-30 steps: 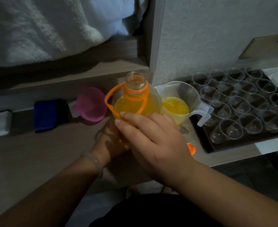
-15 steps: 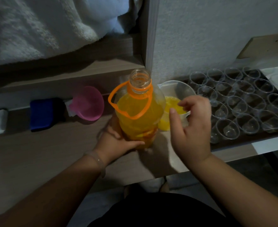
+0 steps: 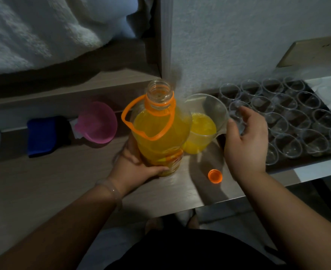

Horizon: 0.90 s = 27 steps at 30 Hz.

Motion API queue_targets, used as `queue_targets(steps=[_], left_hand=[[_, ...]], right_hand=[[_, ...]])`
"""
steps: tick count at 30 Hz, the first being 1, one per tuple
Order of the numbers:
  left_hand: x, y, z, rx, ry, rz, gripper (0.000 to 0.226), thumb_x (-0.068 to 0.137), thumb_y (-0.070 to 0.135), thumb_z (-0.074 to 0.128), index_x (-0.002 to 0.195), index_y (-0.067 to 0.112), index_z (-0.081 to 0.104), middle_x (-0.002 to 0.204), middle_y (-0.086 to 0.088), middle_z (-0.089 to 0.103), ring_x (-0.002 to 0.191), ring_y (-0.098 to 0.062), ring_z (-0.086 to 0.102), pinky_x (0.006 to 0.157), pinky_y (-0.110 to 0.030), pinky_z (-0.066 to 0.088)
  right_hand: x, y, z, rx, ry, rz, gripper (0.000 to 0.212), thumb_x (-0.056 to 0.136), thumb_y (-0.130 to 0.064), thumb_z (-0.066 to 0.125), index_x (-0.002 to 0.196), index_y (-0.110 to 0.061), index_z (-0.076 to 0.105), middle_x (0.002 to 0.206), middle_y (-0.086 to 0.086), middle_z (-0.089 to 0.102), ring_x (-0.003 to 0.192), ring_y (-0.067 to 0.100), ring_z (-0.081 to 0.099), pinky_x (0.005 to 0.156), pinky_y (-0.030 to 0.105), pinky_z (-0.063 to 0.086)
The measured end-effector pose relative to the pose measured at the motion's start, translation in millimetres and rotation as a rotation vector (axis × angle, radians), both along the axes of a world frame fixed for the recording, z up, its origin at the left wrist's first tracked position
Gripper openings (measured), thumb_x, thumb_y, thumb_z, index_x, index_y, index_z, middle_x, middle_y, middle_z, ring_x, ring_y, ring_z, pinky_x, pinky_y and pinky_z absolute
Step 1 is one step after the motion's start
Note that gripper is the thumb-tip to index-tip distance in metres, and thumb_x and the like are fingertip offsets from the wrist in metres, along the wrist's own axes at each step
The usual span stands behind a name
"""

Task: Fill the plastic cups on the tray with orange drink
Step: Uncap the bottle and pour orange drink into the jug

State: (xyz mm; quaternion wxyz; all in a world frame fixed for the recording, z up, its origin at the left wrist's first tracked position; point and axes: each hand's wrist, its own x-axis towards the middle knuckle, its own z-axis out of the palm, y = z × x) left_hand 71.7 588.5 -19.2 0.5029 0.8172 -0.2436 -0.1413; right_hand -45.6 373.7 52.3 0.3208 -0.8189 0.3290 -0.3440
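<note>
bottle (image 3: 160, 133) upright, mouth up, left hand (image 3: 133, 164) gripping its base; right hand (image 3: 246, 141) hides jug (image 3: 217, 106) handle, grip unclear.

The grey worktop (image 3: 170, 191) carries a row along its back: a blue pad (image 3: 45, 135), a pink funnel (image 3: 99, 122), an open orange-drink bottle (image 3: 160, 133) and, just beside it, a clear jug (image 3: 205, 121) partly filled. An orange cap (image 3: 215, 176) lies near the front edge. At the right sits a dark tray (image 3: 305, 159) of clear cups (image 3: 289, 145).

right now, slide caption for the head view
Open bottle held in left hand; right hand at jug beside empty cups.
</note>
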Motion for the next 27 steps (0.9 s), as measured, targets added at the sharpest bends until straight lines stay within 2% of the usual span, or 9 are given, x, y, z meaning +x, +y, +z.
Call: queue_targets(steps=[3,7,10,12,15,17,20,23,27], left_hand=[[-2.3,-0.4,2.4,0.013,-0.040,0.003,0.115,0.043,0.063,0.084,0.139,0.025,0.035,0.137,0.010,0.050,0.127,-0.003,0.046,0.109,-0.031,0.038],[-10.1,1.5,10.3,0.011,-0.088,-0.013,0.109,0.050,0.054,0.087,0.140,0.019,0.036,0.135,0.015,0.048,0.126,0.005,0.043,0.105,-0.013,0.034],[-25.5,8.6,3.2,0.085,0.026,0.101,0.094,0.057,0.042,0.089,0.133,0.016,0.041,0.131,0.007,0.052,0.120,-0.003,0.050,0.100,-0.022,0.041],[-42.0,14.2,-7.8,0.288,0.071,0.204,0.065,0.061,0.049,0.084,0.107,0.012,0.056,0.104,-0.002,0.061,0.096,-0.014,0.059,0.084,-0.031,0.048],[-63.0,8.4,-9.4,0.288,0.099,0.053,0.023,0.070,0.043,0.066,0.069,0.022,0.056,0.060,0.008,0.053,0.056,-0.002,0.049,0.061,-0.025,0.041],[-73.0,-9.6,5.6,0.219,0.084,-0.144,0.008,0.078,0.031,0.055,0.072,0.026,0.058,0.061,0.015,0.055,0.059,0.004,0.050,0.060,-0.013,0.036],[-79.1,-41.2,21.9,0.147,0.013,-0.346,0.014,0.087,0.023,0.051,0.087,0.019,0.065,0.070,0.018,0.056,0.071,0.009,0.052,0.064,-0.007,0.036],[-84.0,-64.6,24.8,0.132,-0.047,-0.404,0.017,0.090,0.022,0.050,0.093,0.016,0.066,0.077,0.016,0.054,0.075,0.006,0.051,0.067,-0.007,0.036],[-92.4,-79.8,27.4,0.113,-0.095,-0.374,0.014,0.088,0.021,0.054,0.093,0.017,0.067,0.075,0.020,0.049,0.072,0.012,0.048,0.065,-0.002,0.031]], right_hand=[[-0.2,-10.0,0.7,0.090,0.133,-0.002,0.035,0.096,-0.022,0.053,0.126,-0.005,0.057,0.124,0.010,0.059,0.116,0.018,0.051,0.091,0.016,0.031],[-0.5,-15.8,1.7,0.181,0.183,0.024,0.022,0.097,-0.023,0.050,0.104,-0.009,0.065,0.096,0.004,0.063,0.089,0.012,0.053,0.071,0.019,0.030],[0.0,-22.0,3.8,0.211,0.217,0.031,0.019,0.096,-0.024,0.051,0.083,-0.014,0.061,0.074,-0.002,0.058,0.071,0.012,0.050,0.063,0.026,0.029],[0.9,-28.0,5.3,0.246,0.248,0.036,0.028,0.095,-0.024,0.050,0.069,-0.014,0.054,0.066,-0.003,0.053,0.063,0.008,0.047,0.059,0.030,0.030],[4.0,-32.2,7.0,0.288,0.285,0.065,0.033,0.096,-0.023,0.048,0.064,-0.013,0.046,0.066,0.000,0.049,0.061,0.007,0.043,0.056,0.034,0.026],[5.3,-31.1,6.2,0.332,0.268,0.088,0.029,0.097,-0.025,0.046,0.070,-0.013,0.047,0.069,-0.001,0.050,0.063,0.006,0.044,0.054,0.029,0.030],[5.9,-29.4,2.2,0.377,0.196,0.100,0.025,0.098,-0.026,0.046,0.075,-0.016,0.049,0.071,-0.003,0.052,0.063,0.003,0.047,0.054,0.023,0.034],[6.9,-27.9,-3.7,0.409,0.086,0.088,0.019,0.097,-0.024,0.047,0.082,-0.013,0.051,0.070,-0.005,0.052,0.057,-0.009,0.048,0.050,0.009,0.035],[7.9,-26.6,-9.4,0.410,-0.002,0.061,0.020,0.097,-0.021,0.049,0.081,-0.008,0.052,0.067,-0.005,0.048,0.056,-0.010,0.046,0.053,0.007,0.034]])
